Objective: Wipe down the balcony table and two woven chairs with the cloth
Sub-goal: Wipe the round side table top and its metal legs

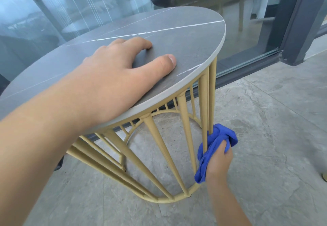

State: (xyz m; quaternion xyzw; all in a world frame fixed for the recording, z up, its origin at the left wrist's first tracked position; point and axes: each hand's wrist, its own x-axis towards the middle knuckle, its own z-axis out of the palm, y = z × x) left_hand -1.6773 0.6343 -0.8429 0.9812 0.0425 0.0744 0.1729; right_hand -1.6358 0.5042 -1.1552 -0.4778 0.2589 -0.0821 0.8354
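Note:
A round table with a grey stone-look top [185,36] crossed by thin white veins stands on a cage of tan metal bars [159,146]. My left hand [120,69] lies flat on the tabletop near its front edge, fingers spread and relaxed. Low at the table's right side, my right hand [219,162] grips a bunched blue cloth [214,142] and presses it around one of the upright tan bars. No woven chair shows clearly in this view.
A glass sliding door [230,4] with a dark grey frame [297,30] runs behind the table. Grey stone floor tiles [274,137] spread to the right and front. A tan rounded foot [324,176] pokes in at the right edge. Something dark sits low on the left [59,165].

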